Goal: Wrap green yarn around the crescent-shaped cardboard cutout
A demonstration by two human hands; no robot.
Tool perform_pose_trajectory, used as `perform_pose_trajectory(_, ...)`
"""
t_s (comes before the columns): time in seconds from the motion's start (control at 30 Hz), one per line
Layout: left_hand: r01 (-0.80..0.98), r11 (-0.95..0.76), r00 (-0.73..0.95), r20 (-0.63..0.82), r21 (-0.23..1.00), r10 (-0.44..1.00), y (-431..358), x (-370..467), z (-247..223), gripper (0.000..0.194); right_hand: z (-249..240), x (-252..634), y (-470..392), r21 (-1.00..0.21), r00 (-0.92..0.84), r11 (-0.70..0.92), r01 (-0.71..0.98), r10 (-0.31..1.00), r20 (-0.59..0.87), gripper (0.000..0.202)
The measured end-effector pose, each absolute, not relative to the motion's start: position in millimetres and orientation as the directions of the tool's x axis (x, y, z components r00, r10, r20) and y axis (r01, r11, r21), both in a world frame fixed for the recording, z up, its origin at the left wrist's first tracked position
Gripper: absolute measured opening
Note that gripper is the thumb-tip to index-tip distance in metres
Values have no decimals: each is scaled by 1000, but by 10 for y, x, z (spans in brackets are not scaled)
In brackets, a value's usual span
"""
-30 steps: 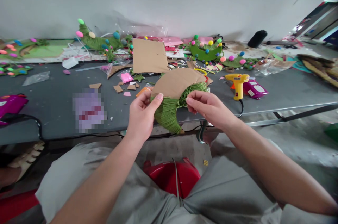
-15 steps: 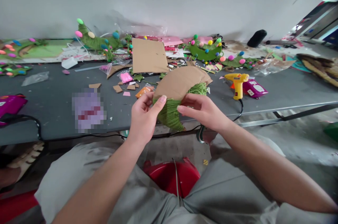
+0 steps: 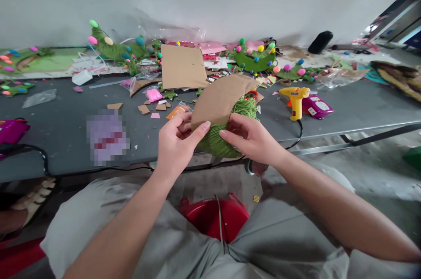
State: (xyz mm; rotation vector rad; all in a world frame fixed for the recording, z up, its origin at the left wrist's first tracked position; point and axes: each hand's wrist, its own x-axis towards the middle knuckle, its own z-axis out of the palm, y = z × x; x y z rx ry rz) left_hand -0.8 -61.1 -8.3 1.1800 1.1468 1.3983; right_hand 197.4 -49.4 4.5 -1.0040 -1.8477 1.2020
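Note:
A curved cardboard piece (image 3: 217, 96) is held up over the table's front edge, its lower part wrapped in green yarn (image 3: 219, 143). My left hand (image 3: 177, 138) grips its left side, thumb on the border between bare cardboard and yarn. On the other side, my right hand (image 3: 248, 136) pinches at the inner edge, thumb against the wrapped strands and fingers partly hidden behind. A loose bundle of green yarn (image 3: 246, 108) shows just above my right hand, beside the cardboard.
A yellow glue gun (image 3: 296, 100) stands at the right by a purple packet (image 3: 317, 106). Behind are a cardboard sheet (image 3: 183, 66), green crescents with coloured balls (image 3: 113, 48) and scraps. A black cable (image 3: 115, 168) runs along the front edge of the table (image 3: 66, 138).
The cardboard piece has tilted, its wrapped lower end swinging to the right. Both hands keep hold of it, and the yarn bundle shows more. The view has shifted slightly.

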Motion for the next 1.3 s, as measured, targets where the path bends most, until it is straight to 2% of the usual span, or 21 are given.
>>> perform_pose_trajectory(0.2,-7,-158,-96,156,987,983,-638,14,-92,35,4,1928,-535,-960,-390,197,200,914,107,29)
perform_pose_trajectory(0.4,-27,-150,-69,148,988,987,-651,46,-89,35,-52,1889,-522,-966,-270,154,210,958,94,38)
perform_pose_trajectory(0.73,-73,-123,66,128,990,990,-637,-27,-94,39,-3,1910,-517,-956,-260,185,228,958,123,36)
perform_pose_trajectory(1.17,-113,-109,0,110,988,994,-598,-46,-126,34,60,2023,-502,-940,-460,254,225,879,127,30)
perform_pose_trajectory(1.3,-136,-143,-45,138,980,989,-578,-56,-142,32,65,2114,-418,-946,-313,251,204,933,180,23)
